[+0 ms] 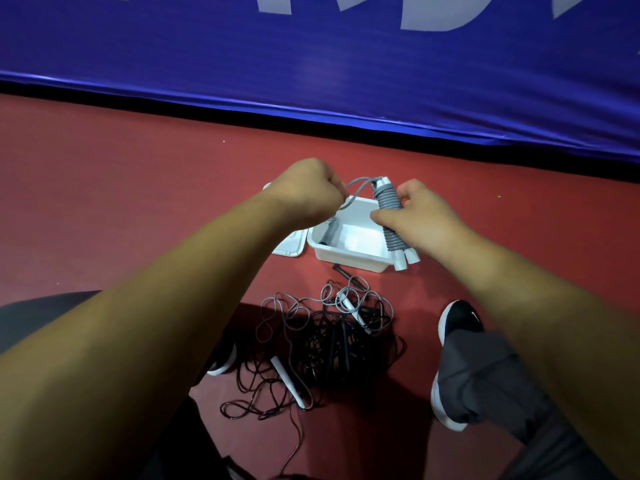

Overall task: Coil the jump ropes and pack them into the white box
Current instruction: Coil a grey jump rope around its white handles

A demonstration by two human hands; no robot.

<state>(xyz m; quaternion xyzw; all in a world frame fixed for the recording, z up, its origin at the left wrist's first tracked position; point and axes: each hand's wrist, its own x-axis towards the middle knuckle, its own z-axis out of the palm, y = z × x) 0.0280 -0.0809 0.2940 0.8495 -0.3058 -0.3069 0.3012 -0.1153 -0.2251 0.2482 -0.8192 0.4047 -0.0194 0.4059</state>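
The left hand [308,194] is clenching as a fist, its fingers pinching the loose end of the grey jump rope [387,202] above the white lid [290,244], which is lying flat on the red floor [104,202]. From that fist the cord is arcing rightward to the bundle of grey turns wound tightly round two white handles. The right hand [420,220] is gripping the bundle at its middle, fingers wrapped round it. It is hanging tilted over the right rim of the white box [346,256]; whether they touch, I cannot tell. The box is sitting open just beside the lid, with a grey piece lying along its left wall. Nearer the person, a tangle of black and grey ropes [329,344] is sprawling between the left shoe [223,362] and the right shoe [457,323]. Open floor is stretching to both sides, ending at the blue banner's [311,64] lower edge.
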